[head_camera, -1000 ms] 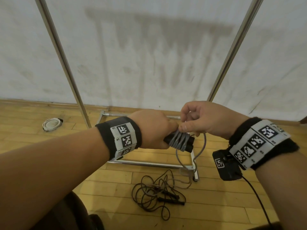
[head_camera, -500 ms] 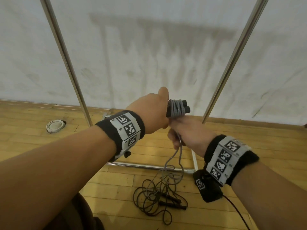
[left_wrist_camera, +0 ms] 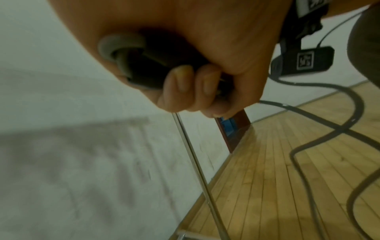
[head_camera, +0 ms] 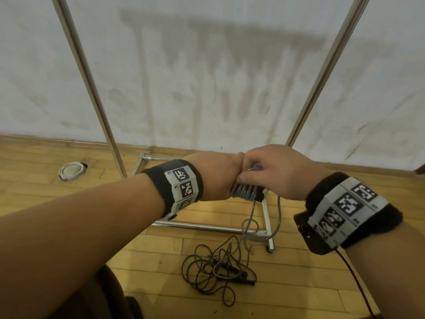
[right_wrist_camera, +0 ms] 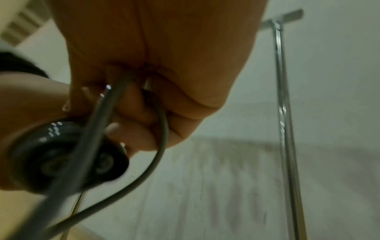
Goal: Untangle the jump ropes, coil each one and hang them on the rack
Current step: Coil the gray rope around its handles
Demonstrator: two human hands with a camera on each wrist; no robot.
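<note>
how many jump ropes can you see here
2. A grey rope is wound around black handles held between the left hand and right hand. A dark rope lies tangled on the wooden floor below. The tangle may hide another.

A pale, streaked wall (head_camera: 207, 84) meets a wooden plank floor (head_camera: 161, 249) along a wooden skirting board (head_camera: 57, 140). A round white fitting (head_camera: 71, 171) sits in the floor near the wall, toward the floor's left edge.
</note>
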